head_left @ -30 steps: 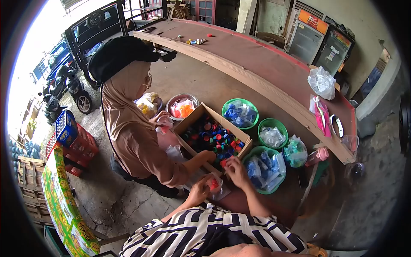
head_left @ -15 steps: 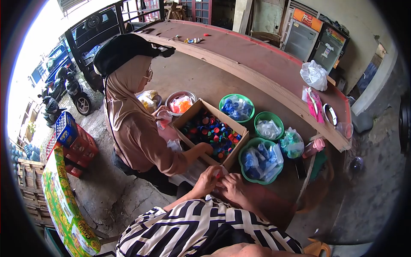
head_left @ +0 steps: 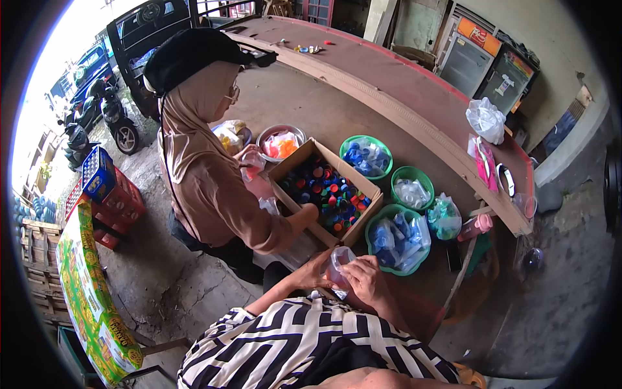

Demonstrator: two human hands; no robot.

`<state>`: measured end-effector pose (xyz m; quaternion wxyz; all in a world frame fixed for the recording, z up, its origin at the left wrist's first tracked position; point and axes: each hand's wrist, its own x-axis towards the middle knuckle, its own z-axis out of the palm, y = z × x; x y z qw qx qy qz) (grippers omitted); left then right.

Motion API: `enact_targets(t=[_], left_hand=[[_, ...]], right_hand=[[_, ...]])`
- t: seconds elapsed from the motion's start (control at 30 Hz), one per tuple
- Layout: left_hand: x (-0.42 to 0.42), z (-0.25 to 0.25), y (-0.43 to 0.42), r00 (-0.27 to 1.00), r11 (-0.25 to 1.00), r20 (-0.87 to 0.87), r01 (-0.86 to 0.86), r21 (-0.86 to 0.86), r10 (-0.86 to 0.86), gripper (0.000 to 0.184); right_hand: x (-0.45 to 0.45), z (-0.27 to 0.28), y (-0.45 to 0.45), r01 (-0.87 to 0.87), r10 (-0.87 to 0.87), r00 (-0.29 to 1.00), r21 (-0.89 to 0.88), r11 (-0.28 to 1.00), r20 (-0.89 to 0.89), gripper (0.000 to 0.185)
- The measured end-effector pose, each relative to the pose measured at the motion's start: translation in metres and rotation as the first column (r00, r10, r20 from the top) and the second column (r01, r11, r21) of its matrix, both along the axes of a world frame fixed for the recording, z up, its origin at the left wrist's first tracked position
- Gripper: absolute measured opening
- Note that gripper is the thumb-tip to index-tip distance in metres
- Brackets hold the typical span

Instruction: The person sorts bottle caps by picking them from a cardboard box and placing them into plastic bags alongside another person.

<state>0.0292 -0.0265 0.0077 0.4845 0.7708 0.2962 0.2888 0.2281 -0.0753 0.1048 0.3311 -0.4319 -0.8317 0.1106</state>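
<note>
On my feed the left hand (head_left: 313,271) grips and the right hand (head_left: 364,277) pinches the clear plastic bag (head_left: 341,260) between them, probably super light, floppy, kinda slick, so I'd hold its rim.

Blown-out daylight glare at upper left — floor (head_left: 564,253) at right dimmer; strong fisheye curve, corners black.

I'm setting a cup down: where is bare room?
Bare tabletop lies between the wooden beam and the cardboard box. The far red-edged surface is bare between the scattered items and the white bag. The near side is crowded: box and green bowls stand close, and the left hand and right hand hold a clear bag.
</note>
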Motion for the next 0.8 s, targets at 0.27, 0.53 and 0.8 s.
enact_targets(t=[0.27, 0.53, 0.8], left_hand=[[0.007, 0.005, -0.004, 0.987, 0.868, 0.029, 0.151, -0.472, -0.156, 0.047], [0.015, -0.006, -0.006, 0.954, 0.89, -0.128, 0.199, -0.409, -0.272, 0.042], [0.021, 0.011, -0.006, 0.939, 0.864, -0.091, 0.263, -0.429, -0.331, 0.038]], right_hand=[[0.003, 0.021, -0.001, -0.01, 0.018, 0.989, 0.059, 0.998, -0.144, 0.017], [0.016, 0.018, -0.003, 0.033, -0.036, 0.993, -0.035, 0.999, -0.113, 0.021], [0.019, 0.006, -0.005, 0.093, -0.2, 0.913, -0.295, 0.951, -0.356, 0.013]])
